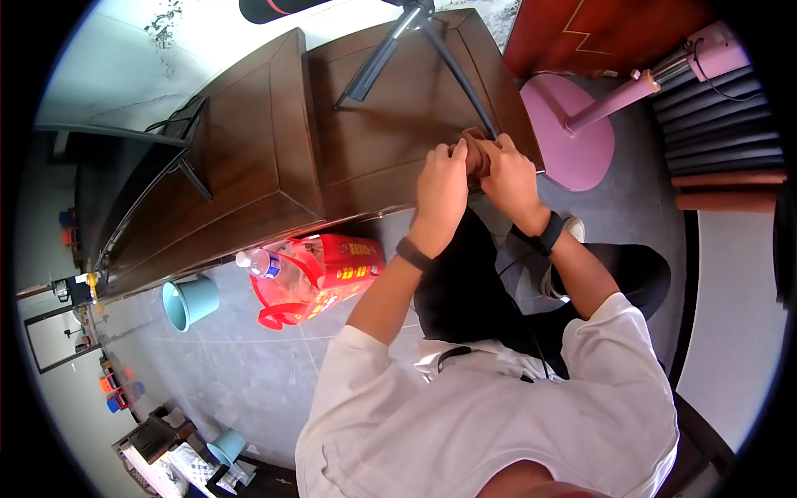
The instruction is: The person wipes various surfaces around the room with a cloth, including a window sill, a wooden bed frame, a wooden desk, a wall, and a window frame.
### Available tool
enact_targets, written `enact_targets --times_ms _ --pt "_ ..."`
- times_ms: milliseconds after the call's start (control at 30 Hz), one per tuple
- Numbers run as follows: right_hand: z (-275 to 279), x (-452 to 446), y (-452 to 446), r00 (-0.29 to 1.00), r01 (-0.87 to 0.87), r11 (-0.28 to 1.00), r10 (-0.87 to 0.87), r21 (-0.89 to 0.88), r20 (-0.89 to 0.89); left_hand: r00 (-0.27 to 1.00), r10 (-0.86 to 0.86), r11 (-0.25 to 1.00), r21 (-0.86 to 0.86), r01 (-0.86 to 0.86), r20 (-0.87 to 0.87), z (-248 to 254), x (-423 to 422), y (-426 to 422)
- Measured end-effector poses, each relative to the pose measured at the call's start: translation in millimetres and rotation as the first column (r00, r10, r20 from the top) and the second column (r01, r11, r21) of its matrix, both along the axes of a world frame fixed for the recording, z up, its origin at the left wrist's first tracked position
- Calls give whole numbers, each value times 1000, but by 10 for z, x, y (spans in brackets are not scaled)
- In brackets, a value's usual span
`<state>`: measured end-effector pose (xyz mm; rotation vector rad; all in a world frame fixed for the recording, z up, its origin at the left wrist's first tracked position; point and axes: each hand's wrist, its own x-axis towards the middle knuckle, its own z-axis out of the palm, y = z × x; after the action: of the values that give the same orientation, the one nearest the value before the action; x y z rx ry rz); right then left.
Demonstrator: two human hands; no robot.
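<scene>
A small reddish-brown, rounded thing (476, 158) is gripped between my two hands at the front edge of a dark wooden table (374, 137). My left hand (442, 189) closes on its left side, with the thumb and fingertips pressed against it. On the other side, the bent fingers of my right hand (510, 178) also close on it. The fingers cover much of the thing, so its exact kind cannot be made out. A black tripod leg (465, 79) comes down on the table just beyond my fingertips.
Below the table edge, a red bag (349, 266) with a plastic bottle (264, 264) stands on the grey floor. A light-blue bucket (191, 303) is farther left. To the right is a pink round stand base (573, 137). A dark metal frame (187, 145) rests on the table's left part.
</scene>
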<state>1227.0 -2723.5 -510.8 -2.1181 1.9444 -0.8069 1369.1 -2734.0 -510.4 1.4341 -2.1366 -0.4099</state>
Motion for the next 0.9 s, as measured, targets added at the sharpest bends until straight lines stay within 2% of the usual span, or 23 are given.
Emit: enact_targets --times_ms 233,467,700,767,900 --pt "-54 -116 -99 993 112 994 -112 -4 -43 1000 -24 999 -27 25 18 -25 -198 -195" --pt "-79 -175 -215 993 105 993 -108 -51 -49 1000 -16 997 -71 18 19 -73 -283 -333" --pt "-69 -109 -188 986 132 991 -132 2 -101 1000 -20 992 -124 22 19 -121 -207 -315" --pt "-72 -39 -131 989 109 994 -105 30 -101 1000 -14 990 -139 16 19 -149 -122 -226" --pt "-101 184 8 996 -10 997 17 74 -88 996 36 999 -44 -32 85 6 241 42"
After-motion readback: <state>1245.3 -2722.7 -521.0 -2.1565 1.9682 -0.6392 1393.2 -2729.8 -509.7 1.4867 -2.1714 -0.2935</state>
